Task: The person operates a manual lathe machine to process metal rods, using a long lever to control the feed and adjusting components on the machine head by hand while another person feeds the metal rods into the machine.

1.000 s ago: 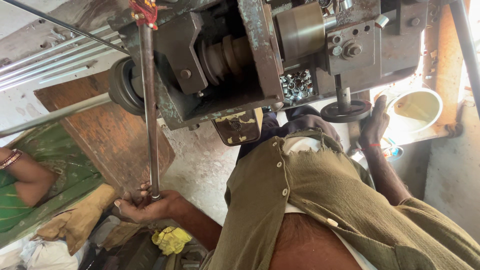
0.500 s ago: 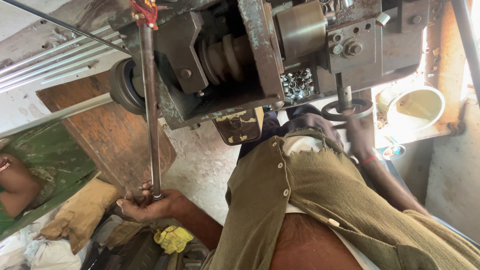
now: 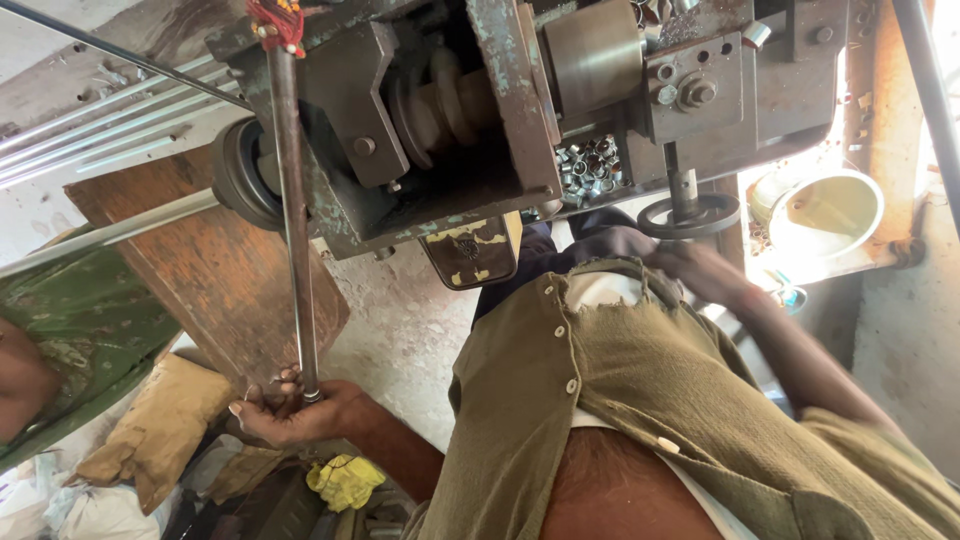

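Concrete floor point(image 3: 400, 330) below a heavy machine point(image 3: 520, 110). Left hand point(image 3: 295, 410) clenched around the long steel lever point(image 3: 293, 220), stiff and probably slick, best gripped at its bottom end. Right hand point(image 3: 700, 270) blurred beside the small handwheel point(image 3: 688, 215); grip unclear.

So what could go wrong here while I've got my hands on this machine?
1. The left hand grips the long lever at its very end, close to the wooden board; a slip could knock the fingers against it.
2. The right hand, blurred, is by the handwheel; the frayed shirt hangs just below it and might catch.
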